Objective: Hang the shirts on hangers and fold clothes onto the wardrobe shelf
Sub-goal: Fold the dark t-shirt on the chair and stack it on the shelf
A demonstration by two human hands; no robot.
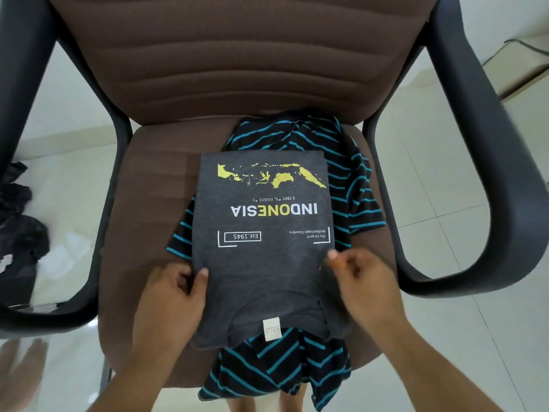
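A dark grey T-shirt point(263, 257) with a yellow map and the word INDONESIA lies folded into a rectangle on the chair seat, collar and white label toward me. Under it lies a black shirt with teal stripes point(341, 162), spread out and hanging over the seat's front edge. My left hand point(175, 289) grips the grey shirt's left edge, thumb on top and fingers curled under. My right hand point(362, 278) sits at the right edge with fingers curled, pinching the fabric there.
The clothes lie on a brown padded office chair point(148, 188) with black armrests point(490, 173) on both sides. A dark heap of cloth point(20, 221) lies on the white tiled floor at the left. A low pale object point(525, 63) stands at the far right.
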